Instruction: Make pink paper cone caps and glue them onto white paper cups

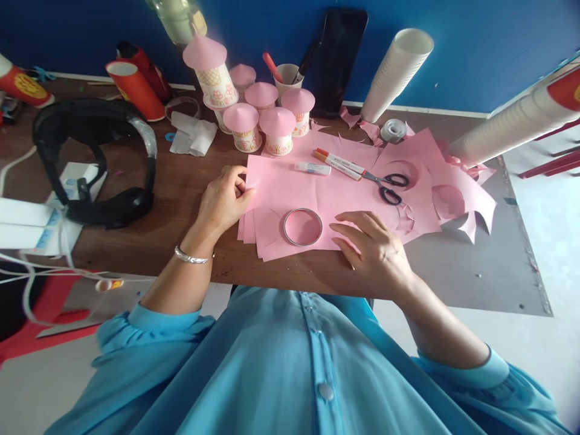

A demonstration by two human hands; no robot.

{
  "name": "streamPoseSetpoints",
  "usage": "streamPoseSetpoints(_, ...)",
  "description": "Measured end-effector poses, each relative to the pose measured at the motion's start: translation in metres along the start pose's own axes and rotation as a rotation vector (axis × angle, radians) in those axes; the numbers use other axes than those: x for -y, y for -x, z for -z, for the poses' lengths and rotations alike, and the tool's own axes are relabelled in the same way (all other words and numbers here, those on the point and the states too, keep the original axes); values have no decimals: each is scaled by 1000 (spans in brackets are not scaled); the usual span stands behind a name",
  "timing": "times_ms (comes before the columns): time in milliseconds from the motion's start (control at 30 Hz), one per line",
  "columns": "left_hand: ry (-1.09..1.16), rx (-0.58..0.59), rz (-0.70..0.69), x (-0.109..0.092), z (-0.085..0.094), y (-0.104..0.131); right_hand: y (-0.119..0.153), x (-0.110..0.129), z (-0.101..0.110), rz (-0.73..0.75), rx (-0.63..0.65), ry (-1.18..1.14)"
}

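Several sheets of pink paper (pixel 281 187) lie stacked on the table in front of me. At the stack's left edge, my left hand (pixel 225 202) pinches the top sheet between thumb and curled fingers. My right hand (pixel 374 251) hovers over the right side of the paper, fingers apart and holding nothing. Just left of its fingertips, a round ring with a silvery rim (pixel 303 227) rests flat on the pink paper. Beyond it lie a glue stick (pixel 312 168), two markers (pixel 338 164) side by side, and scissors (pixel 387 182) with black handles.
Paper-cup towers with pink cone roofs (pixel 280 130) stand at the back. Stacked white cups (pixel 399 72) and a black phone (pixel 341 60) lean against the blue wall. Cut pink scraps (pixel 480 208) lie at right. A black headset (pixel 95 163) and white cables sit at left.
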State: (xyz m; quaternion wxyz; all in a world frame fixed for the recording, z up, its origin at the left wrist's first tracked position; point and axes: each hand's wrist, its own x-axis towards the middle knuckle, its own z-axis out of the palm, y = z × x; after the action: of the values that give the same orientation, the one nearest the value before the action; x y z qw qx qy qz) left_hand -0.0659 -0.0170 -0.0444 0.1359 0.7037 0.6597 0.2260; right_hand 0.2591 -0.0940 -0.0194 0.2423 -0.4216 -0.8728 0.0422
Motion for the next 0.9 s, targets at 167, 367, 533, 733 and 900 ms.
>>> streamPoseSetpoints(167,-82,-47,-8,-8,7,4,17,-4,11,-44,-36,-3)
streamPoseSetpoints(367,-121,-24,-169,-21,5,5,12,8,-7,17,-29,-3)
streamPoseSetpoints(533,-144,23,-355,-17,-8,4,-2,21,-29,108,-8,37)
streamPoseSetpoints(733,-134,1,-405,-11,-13,6,-8,22,-43,134,-26,58)
streamPoseSetpoints(900,-125,-3,-405,-9,-14,5,-8,20,-42,140,-13,20)
